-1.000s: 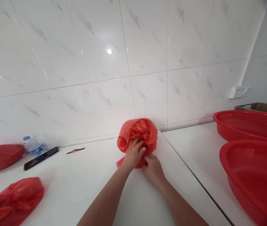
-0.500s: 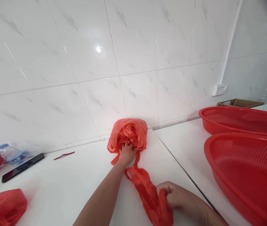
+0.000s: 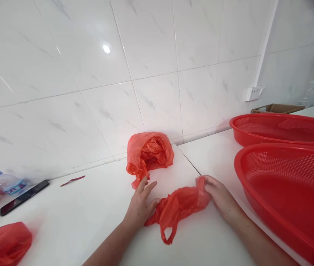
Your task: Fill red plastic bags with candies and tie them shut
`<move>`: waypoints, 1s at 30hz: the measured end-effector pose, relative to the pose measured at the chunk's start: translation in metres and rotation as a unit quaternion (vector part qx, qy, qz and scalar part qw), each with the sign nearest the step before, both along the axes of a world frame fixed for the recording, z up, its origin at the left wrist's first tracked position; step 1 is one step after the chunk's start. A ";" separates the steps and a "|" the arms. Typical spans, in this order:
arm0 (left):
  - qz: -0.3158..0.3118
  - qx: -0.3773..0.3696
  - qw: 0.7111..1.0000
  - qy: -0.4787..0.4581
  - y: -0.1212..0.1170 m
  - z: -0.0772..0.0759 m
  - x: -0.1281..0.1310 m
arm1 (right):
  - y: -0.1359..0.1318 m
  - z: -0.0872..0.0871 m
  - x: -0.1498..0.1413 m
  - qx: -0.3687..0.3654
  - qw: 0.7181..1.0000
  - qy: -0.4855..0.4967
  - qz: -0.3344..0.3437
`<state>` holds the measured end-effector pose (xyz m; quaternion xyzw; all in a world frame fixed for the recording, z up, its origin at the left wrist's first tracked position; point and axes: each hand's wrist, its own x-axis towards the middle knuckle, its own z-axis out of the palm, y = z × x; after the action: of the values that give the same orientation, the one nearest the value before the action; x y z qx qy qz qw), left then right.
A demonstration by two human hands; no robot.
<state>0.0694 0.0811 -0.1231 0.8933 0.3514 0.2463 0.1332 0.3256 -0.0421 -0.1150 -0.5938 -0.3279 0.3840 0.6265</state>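
Note:
A loose red plastic bag (image 3: 177, 207) lies crumpled on the white table (image 3: 90, 221) between my hands. My right hand (image 3: 219, 195) pinches its right end. My left hand (image 3: 142, 203) rests by its left end with fingers stretched out and the thumb touching the bag. Behind them, against the tiled wall, sits a bundle of red bags (image 3: 148, 153) with its mouth facing me.
Two red perforated baskets (image 3: 287, 184) (image 3: 281, 129) stand at the right, a cardboard box (image 3: 277, 108) behind them. At the left lie a phone (image 3: 24, 197), a water bottle (image 3: 6, 181), a red strip (image 3: 72, 180) and more red bags (image 3: 4, 242).
My right hand pulled one bag out of the bundle and brought it forward. My left hand left the bundle and came back to the loose bag, fingers spread.

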 end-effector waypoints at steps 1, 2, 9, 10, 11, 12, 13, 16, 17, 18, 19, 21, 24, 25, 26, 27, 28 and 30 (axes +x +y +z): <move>0.002 -0.007 1.000 -0.006 -0.004 -0.001 -0.005 | 0.000 -0.002 0.000 -0.016 0.998 -0.047 -0.040; 0.010 -0.011 1.000 -0.013 -0.007 0.000 -0.010 | -0.001 -0.003 0.000 -0.030 0.992 -0.094 -0.081; 0.081 0.083 0.991 -0.073 -0.015 0.007 -0.025 | -0.022 0.014 -0.027 0.074 0.905 -0.371 -0.192; 0.067 0.105 0.989 -0.077 -0.018 0.007 -0.026 | -0.025 0.016 -0.034 0.110 0.882 -0.413 -0.199; 0.042 0.118 0.989 -0.073 -0.021 0.007 -0.025 | -0.027 0.016 -0.040 0.136 0.862 -0.448 -0.194; 0.010 0.116 0.991 -0.062 -0.025 0.006 -0.024 | -0.029 0.014 -0.046 0.148 0.851 -0.473 -0.172; -0.025 0.100 0.993 -0.048 -0.029 0.006 -0.021 | -0.029 0.011 -0.052 0.142 0.851 -0.486 -0.137; -0.109 0.029 0.993 -0.015 -0.039 0.006 -0.009 | -0.025 -0.004 -0.068 0.044 0.876 -0.481 -0.006; -0.127 0.012 0.992 -0.013 -0.042 0.007 -0.005 | -0.023 -0.008 -0.072 0.008 0.879 -0.476 0.027; -0.142 0.001 0.990 -0.011 -0.045 0.007 0.000 | -0.020 -0.012 -0.075 -0.020 0.879 -0.473 0.051; -0.150 -0.008 0.989 -0.009 -0.047 0.007 0.004 | -0.018 -0.014 -0.078 -0.040 0.878 -0.471 0.071; -0.143 -0.024 0.989 0.003 -0.050 0.008 0.010 | -0.014 -0.015 -0.081 -0.057 0.884 -0.453 0.100; -0.101 -0.045 0.994 0.023 -0.050 0.009 0.013 | -0.013 -0.009 -0.077 -0.047 0.931 -0.347 0.103; -0.087 -0.055 0.994 0.021 -0.049 0.009 0.012 | -0.014 -0.006 -0.074 -0.042 0.952 -0.289 0.093; -0.073 -0.069 0.995 0.015 -0.048 0.010 0.010 | -0.014 -0.003 -0.070 -0.035 0.970 -0.227 0.080; -0.055 -0.085 0.995 0.004 -0.046 0.010 0.008 | -0.015 0.000 -0.065 -0.028 0.983 -0.170 0.066; -0.036 -0.106 0.994 -0.009 -0.045 0.011 0.005 | -0.016 0.003 -0.060 -0.018 0.991 -0.122 0.054; -0.002 -0.167 0.985 -0.036 -0.044 0.011 0.002 | -0.016 0.009 -0.051 0.008 0.998 -0.051 0.042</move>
<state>0.0716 0.0370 -0.1120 0.8497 0.3807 0.2162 0.2938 0.2744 -0.0583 -0.1059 -0.5929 -0.3871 0.3766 0.5973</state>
